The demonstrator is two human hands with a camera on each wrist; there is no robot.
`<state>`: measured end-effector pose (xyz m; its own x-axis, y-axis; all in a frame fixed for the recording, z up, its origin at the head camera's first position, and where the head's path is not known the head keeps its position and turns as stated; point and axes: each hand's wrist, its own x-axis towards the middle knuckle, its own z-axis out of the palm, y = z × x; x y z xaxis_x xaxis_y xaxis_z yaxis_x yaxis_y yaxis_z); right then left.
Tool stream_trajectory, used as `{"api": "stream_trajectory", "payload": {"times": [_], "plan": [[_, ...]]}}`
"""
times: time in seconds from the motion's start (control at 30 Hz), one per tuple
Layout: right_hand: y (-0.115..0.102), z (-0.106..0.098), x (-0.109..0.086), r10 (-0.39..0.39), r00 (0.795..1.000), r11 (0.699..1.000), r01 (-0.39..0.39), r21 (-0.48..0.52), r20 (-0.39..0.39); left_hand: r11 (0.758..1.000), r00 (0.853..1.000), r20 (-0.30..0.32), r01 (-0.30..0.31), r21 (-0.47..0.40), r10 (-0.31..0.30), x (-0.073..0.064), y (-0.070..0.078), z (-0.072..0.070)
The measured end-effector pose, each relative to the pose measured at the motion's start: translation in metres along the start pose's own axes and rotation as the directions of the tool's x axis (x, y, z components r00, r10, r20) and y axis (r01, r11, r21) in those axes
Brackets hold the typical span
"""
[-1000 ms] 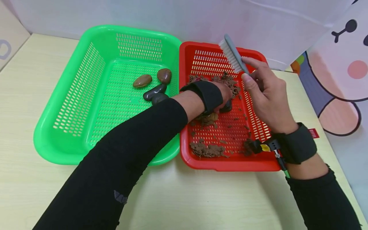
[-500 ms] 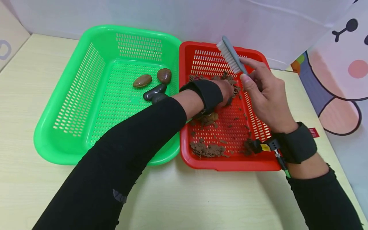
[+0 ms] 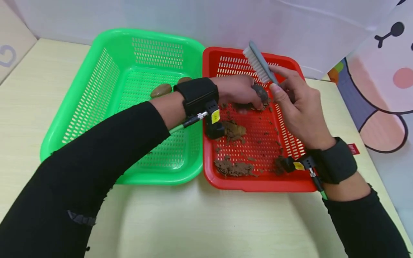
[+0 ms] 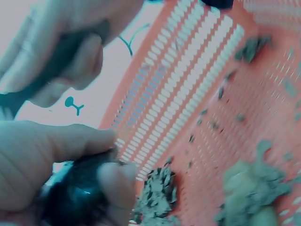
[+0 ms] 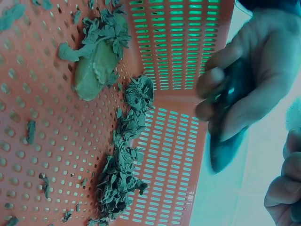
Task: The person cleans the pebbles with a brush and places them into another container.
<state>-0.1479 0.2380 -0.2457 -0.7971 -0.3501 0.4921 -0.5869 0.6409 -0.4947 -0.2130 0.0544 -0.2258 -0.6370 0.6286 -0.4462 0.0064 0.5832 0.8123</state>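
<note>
In the head view my left hand (image 3: 237, 89) is over the back of the red basket (image 3: 258, 184), gripping a smooth dark stone (image 3: 260, 94). The right wrist view shows its fingers curled round this stone (image 5: 230, 120), with one end sticking out. My right hand (image 3: 300, 107) holds a grey-handled brush (image 3: 261, 64) with white bristles, pinched near the handle and tilted up beside the left hand. Below them on the basket floor lies a yellowish-brown stone (image 3: 238, 131), partly covered in brown crumbly matter.
Left of the red basket stands a green basket (image 3: 106, 36) with brown stones (image 3: 161, 90) in it; my left forearm crosses over it. Brown crumbs (image 3: 233, 168) lie along the red basket's front and back. A white wall (image 3: 155, 18) rises behind both baskets.
My left hand has come up from low in the red basket with the dark stone, its wrist shifting left and back and turning. The right hand and brush stay nearly still.
</note>
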Motion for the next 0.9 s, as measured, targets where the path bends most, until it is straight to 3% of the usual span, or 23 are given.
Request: {"api": "stream_trajectory", "payload": {"times": [0.13, 0.2, 0.33, 0.4, 0.5, 0.7, 0.9], "plan": [[0.001, 0.000, -0.002, 0.003, 1.000, 1.000, -0.003, -0.001, 0.009, 0.989, 0.995, -0.080, -0.076, -0.128, 0.066, -0.014, -0.017, -0.002], [0.001, -0.001, -0.002, 0.000, 1.000, 1.000, 0.000, -0.006, 0.010, 0.965, 0.986, -0.115, -0.144, -0.220, 0.121, -0.018, -0.025, -0.002], [0.002, -0.004, -0.004, -0.002, 1.000, 1.000, 0.002, -0.010, 0.000, 0.870, 0.958, -0.167, -0.283, -0.405, 0.234, -0.021, -0.034, 0.000], [0.002, -0.005, -0.005, 0.006, 1.000, 1.000, -0.006, -0.005, -0.008, 0.818, 0.949, -0.178, -0.313, -0.483, 0.258, -0.020, -0.034, 0.001], [0.003, -0.007, -0.007, 0.021, 1.000, 1.000, -0.021, 0.003, -0.020, 0.769, 0.942, -0.184, -0.336, -0.544, 0.281, -0.018, -0.035, 0.002], [0.006, -0.008, -0.006, 0.035, 0.999, 0.999, -0.035, -0.015, -0.002, 0.729, 0.931, -0.218, -0.365, -0.579, 0.293, -0.015, -0.034, 0.003], [0.008, -0.007, -0.007, 0.099, 0.990, 0.995, -0.095, -0.038, 0.104, 0.720, 0.920, -0.273, -0.390, -0.573, 0.282, -0.014, -0.037, 0.004]]}}
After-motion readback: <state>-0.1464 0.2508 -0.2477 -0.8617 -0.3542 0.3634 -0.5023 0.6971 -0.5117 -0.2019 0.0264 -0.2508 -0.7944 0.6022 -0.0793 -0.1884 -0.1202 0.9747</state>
